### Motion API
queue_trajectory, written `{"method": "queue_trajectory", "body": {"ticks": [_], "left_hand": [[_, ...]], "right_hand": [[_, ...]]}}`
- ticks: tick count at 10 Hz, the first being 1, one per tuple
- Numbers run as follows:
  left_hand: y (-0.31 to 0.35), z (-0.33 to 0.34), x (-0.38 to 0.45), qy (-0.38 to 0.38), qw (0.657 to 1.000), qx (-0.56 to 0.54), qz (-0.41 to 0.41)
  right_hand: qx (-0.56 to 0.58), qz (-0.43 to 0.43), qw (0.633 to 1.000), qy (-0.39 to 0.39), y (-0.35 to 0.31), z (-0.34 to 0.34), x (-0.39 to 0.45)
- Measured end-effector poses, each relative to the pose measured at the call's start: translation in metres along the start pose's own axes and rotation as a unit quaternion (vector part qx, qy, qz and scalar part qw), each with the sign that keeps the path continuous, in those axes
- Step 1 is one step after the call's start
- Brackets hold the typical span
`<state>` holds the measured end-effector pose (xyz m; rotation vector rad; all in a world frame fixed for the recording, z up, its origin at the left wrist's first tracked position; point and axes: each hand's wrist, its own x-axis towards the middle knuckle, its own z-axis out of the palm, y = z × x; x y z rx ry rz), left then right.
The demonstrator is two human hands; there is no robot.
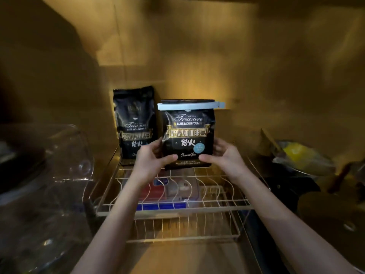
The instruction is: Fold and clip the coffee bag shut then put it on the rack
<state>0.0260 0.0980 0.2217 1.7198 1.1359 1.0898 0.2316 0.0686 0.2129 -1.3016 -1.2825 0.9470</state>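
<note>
Head view: both arms reach forward, left hand and right hand gripping the lower sides of a glossy black coffee bag, upright over the white wire rack, its folded top held by a pale clip; a second bag stands beyond the left hand.

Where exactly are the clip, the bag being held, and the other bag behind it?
clip (189,106): head view, middle of the pale bar.
held coffee bag (187,135): head view, front label.
second coffee bag (134,123): head view, front panel.
</note>
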Motion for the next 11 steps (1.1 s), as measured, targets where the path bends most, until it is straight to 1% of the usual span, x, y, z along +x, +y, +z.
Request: {"method": "queue_trajectory", "body": {"ticks": [1, 2, 3, 4, 5, 6, 7, 8, 9, 10, 11], "left_hand": [[-0.016, 0.018, 0.012, 0.061, 0.998, 0.034, -0.005], [-0.031, 0.028, 0.025, 0.103, 0.992, 0.078, 0.002], [-0.038, 0.032, 0.033, 0.132, 0.986, 0.100, 0.004], [-0.041, 0.035, 0.037, 0.163, 0.975, 0.149, 0.015], [-0.044, 0.038, 0.039, 0.156, 0.964, 0.213, 0.020], [-0.048, 0.041, 0.041, 0.127, 0.955, 0.264, 0.039], [-0.055, 0.045, 0.044, 0.111, 0.942, 0.311, 0.053], [-0.055, 0.049, 0.042, 0.097, 0.938, 0.329, 0.053], [-0.042, 0.047, 0.037, 0.084, 0.945, 0.313, 0.050], [-0.021, 0.040, 0.034, 0.073, 0.948, 0.305, 0.052], [0.004, 0.023, 0.038, 0.050, 0.943, 0.327, 0.044]], "right_hand": [[0.038, 0.033, 0.999, 0.014, 0.021, 0.007, 0.024], [0.058, 0.063, 0.996, 0.018, 0.035, 0.015, 0.040], [0.062, 0.084, 0.994, 0.031, 0.045, 0.022, 0.051], [0.051, 0.089, 0.994, 0.042, 0.055, 0.029, 0.058], [0.052, 0.078, 0.995, 0.037, 0.060, 0.034, 0.061], [0.041, 0.063, 0.997, 0.026, 0.059, 0.036, 0.065], [0.009, 0.041, 0.999, 0.016, 0.056, 0.037, 0.066], [-0.045, 0.025, 0.998, 0.026, 0.054, 0.038, 0.068], [-0.084, 0.021, 0.996, 0.036, 0.041, 0.038, 0.065], [-0.098, -0.005, 0.994, 0.040, 0.018, 0.035, 0.059], [-0.162, -0.043, 0.986, 0.009, -0.022, 0.029, 0.046]]}}
